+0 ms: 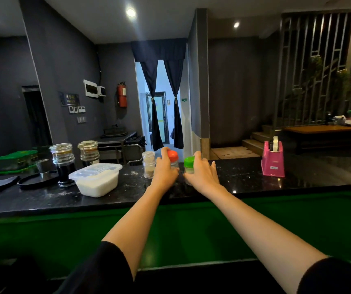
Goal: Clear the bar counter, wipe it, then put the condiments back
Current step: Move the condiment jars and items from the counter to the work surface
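Black speckled stone counter (244, 177): left hand (164, 172) grasps orange-capped clear shaker (172, 156); right hand (202, 175) grasps green-capped clear shaker (189, 163) just beside it, both upright.

Both arms are reaching forward, nearly straight, converging toward the centre of the view, bare from the elbow down, with a black sleeve (104, 270) covering each upper arm. The left hand (165, 172) is presenting its back to the camera and curling its fingers round the orange-capped shaker (172, 156), one digit rising beside the cap. The right hand (202, 175) is gripping the green-capped shaker (189, 162) from the right side, its thumb standing up against the cap. The two hands are nearly touching at the knuckles.
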